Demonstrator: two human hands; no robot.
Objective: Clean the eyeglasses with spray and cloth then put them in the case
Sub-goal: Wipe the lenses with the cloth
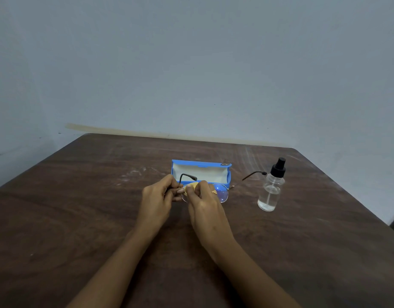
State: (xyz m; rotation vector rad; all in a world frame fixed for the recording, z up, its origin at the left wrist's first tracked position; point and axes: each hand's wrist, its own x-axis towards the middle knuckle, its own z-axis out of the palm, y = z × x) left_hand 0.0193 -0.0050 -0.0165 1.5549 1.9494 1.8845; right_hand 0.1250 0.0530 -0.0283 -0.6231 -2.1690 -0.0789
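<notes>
Thin-framed eyeglasses (221, 192) with bluish lenses are held just above the table, their arms unfolded. My left hand (158, 196) grips the frame at its left hinge. My right hand (206, 201) pinches a small yellow cloth (189, 188) against the left lens; a ring shows on one finger. The right lens is uncovered. Right behind the hands stands a blue case (228, 177), lid up, with a pale lining. A clear spray bottle (272, 190) with a black pump top stands upright to the right, apart from both hands.
Everything rests on a dark brown wooden table (80, 218) set against a grey-blue wall. The table's right edge runs diagonally close to the bottle. One eyeglass arm (253, 174) reaches toward the bottle's neck.
</notes>
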